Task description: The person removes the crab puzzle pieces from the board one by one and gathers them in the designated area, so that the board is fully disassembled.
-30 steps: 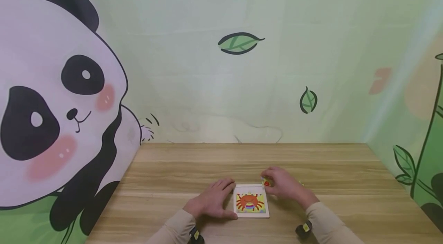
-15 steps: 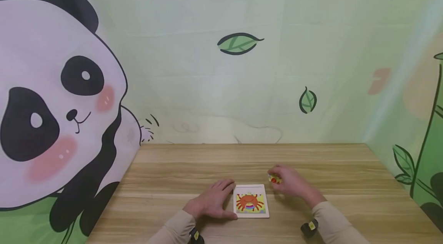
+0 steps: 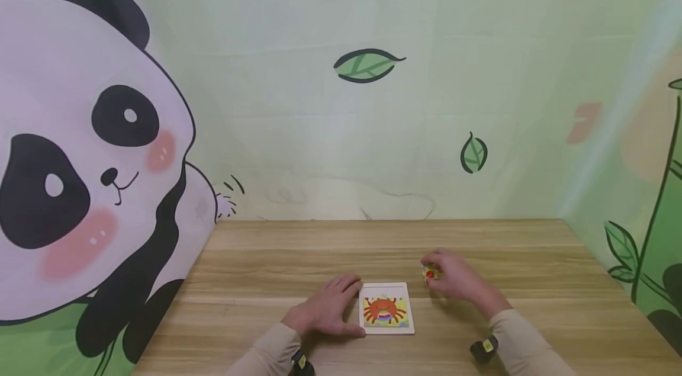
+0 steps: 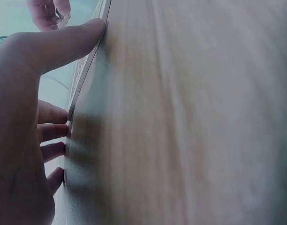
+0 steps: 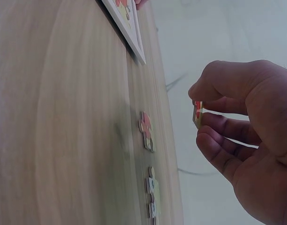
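Note:
A white-framed jigsaw puzzle tray (image 3: 386, 288) with a red crab picture on yellow lies on the wooden table. My left hand (image 3: 331, 307) rests along its left side, fingers mostly straight, thumb (image 4: 78, 40) at the near corner and index fingertip by the far corner. To the right of the tray, my right hand (image 3: 455, 276) pinches a small yellow-and-red puzzle piece (image 3: 429, 273) between thumb and fingers. The right wrist view shows that piece (image 5: 198, 114) edge-on, raised above the table. In the tray, the upper strip above the crab is bare white.
On the tabletop (image 3: 277, 251), a loose red puzzle piece (image 5: 146, 131) and more pale pieces (image 5: 153, 197) lie below the right hand, hidden behind it in the head view. A panda-printed backdrop (image 3: 298, 127) stands behind the table's far edge.
My right hand has moved right and away from the tray's far right corner, the puzzle piece still pinched in it. The left hand and tray have stayed in place.

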Available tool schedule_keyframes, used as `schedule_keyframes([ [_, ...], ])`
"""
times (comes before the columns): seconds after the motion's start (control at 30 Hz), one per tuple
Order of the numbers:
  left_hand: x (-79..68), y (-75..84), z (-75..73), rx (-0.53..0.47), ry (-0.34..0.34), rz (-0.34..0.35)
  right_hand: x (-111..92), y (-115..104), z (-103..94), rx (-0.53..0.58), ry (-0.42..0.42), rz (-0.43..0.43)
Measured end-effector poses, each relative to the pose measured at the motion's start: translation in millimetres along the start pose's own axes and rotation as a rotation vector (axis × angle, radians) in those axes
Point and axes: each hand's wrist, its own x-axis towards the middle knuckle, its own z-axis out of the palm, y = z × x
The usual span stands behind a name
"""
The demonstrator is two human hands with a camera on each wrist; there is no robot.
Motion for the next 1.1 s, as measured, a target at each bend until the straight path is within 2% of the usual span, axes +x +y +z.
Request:
schedule_keyframes([
  [0.27, 0.5, -0.9, 0.0, 0.002, -0.002, 0.002, -3.5, 3.4, -6.6, 0.014, -0.004, 0.049],
  [0.57, 0.8, -2.7, 3.6, 0.016, 0.016, 0.013, -9.3, 11.7, -11.6, 0.009, 0.024, 0.047],
  [0.8, 1.7, -3.2, 3.9, 0.008, 0.005, 0.004, -13.1, 15.1, -16.6, 0.018, 0.020, 0.073],
  [1.1, 1.3, -2.8, 4.0, 0.006, 0.008, 0.003, -17.9, 21.3, -19.3, 0.017, 0.037, 0.054],
])
